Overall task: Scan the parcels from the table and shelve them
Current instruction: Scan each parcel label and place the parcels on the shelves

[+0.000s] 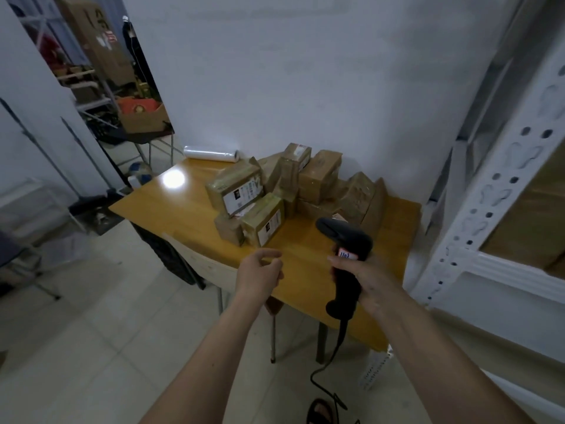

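From the head camera, the right hand (pixel 365 278) is wrapping its fingers round the handle of a matte black, pistol-shaped scanner (pixel 347 261), its cable trailing down. The left hand (pixel 260 270) is hovering with loosely curled fingers, gripping nothing. Tape-wrapped, boxy cardboard parcels (pixel 293 191) are sitting heaped on the glossy wooden table (pixel 171 203), a white perforated metal shelf (pixel 501 191) standing beside it.

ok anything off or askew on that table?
The parcels sit in a loose, tilted heap at the table's far right, several leaning on each other. No visible spill or damage. A roll of clear film lies at the back edge.
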{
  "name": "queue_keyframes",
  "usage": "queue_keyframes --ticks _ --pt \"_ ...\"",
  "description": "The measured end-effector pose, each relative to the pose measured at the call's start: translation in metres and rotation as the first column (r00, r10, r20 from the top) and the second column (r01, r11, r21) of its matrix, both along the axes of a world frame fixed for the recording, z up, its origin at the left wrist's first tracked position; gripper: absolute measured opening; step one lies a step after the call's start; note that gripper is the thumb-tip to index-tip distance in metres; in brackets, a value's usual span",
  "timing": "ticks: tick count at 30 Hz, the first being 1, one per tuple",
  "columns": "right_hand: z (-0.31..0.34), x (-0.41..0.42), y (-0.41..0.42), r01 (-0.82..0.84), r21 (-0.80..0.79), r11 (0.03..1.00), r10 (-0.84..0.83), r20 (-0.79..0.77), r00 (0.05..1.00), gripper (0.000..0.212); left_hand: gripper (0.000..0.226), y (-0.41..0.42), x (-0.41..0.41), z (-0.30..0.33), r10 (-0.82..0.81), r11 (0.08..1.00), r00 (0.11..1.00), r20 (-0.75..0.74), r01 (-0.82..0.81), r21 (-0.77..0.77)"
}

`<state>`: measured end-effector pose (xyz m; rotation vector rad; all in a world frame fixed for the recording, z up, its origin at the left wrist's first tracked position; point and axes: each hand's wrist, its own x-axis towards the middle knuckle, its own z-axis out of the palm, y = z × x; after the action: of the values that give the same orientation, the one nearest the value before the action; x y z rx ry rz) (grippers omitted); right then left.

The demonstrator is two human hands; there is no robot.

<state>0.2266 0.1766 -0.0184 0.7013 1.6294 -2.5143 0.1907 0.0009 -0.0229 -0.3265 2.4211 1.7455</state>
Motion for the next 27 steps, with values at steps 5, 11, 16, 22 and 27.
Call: queue_keyframes --ticks 5,11,16,22,27 --pt "-0.005 -0.068 0.006 -0.041 -0.033 0.999 0.041 0.009 0.999 0.011 0.025 0.007 -0.083 -0.01 -0.085 0.99 0.996 0.019 0.086 -0.11" --pt "-0.011 -0.136 0.016 -0.051 -0.008 0.999 0.051 0.105 0.993 0.013 0.039 0.009 -0.165 -0.031 -0.142 0.951 0.987 0.079 0.158 -0.265" --pt "-0.02 -0.17 0.012 -0.059 -0.019 0.998 0.061 0.146 0.987 0.02 0.054 -0.004 -0.209 -0.06 -0.113 0.89 0.973 0.2 0.189 -0.414" --pt "-0.03 -0.189 0.012 -0.083 0.025 0.996 0.077 0.186 0.98 0.011 0.073 -0.002 -0.256 -0.086 -0.066 0.794 0.968 0.241 0.197 -0.575" --pt "-0.037 -0.194 0.015 -0.01 0.047 0.999 -0.001 0.226 0.974 0.013 0.078 0.001 -0.286 -0.111 -0.121 0.71 0.956 0.266 0.27 -0.65"
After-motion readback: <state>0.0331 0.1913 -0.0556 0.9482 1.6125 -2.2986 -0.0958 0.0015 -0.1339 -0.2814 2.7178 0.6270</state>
